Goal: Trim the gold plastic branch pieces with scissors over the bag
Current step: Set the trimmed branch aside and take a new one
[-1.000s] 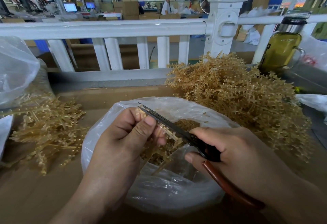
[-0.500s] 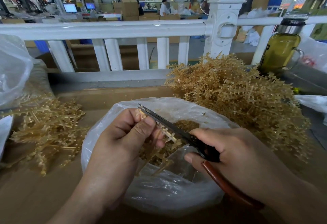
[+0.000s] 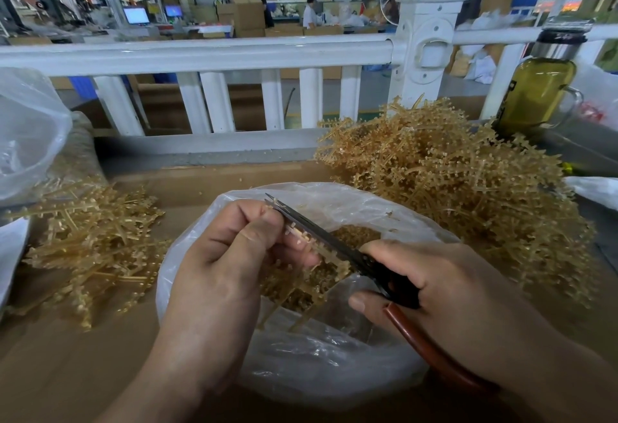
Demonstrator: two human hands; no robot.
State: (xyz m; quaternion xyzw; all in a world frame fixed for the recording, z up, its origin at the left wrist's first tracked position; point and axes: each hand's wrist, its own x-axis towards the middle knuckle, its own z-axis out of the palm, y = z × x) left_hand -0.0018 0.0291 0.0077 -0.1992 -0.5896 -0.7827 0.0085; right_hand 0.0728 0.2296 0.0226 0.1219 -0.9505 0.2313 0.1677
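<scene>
My left hand (image 3: 230, 268) pinches a gold plastic branch piece (image 3: 302, 238) between thumb and fingers, above the open clear plastic bag (image 3: 321, 365). Gripped in my right hand (image 3: 444, 292) are scissors (image 3: 321, 237) with dark blades and a red-brown handle. The blades lie along the branch piece, tips pointing up and left past my left fingers. Gold trimmings (image 3: 351, 233) sit inside the bag beneath the blades. Most of the held branch is hidden behind my left hand.
A large heap of gold branches (image 3: 451, 195) lies to the right of the bag, a smaller heap (image 3: 90, 245) to the left. A white railing (image 3: 207, 54) runs behind. A bottle of yellow liquid (image 3: 538, 88) stands at the far right, another clear bag (image 3: 26, 135) far left.
The scissor blades have closed further along the branch piece. Both hands stay in nearly the same place above the bag.
</scene>
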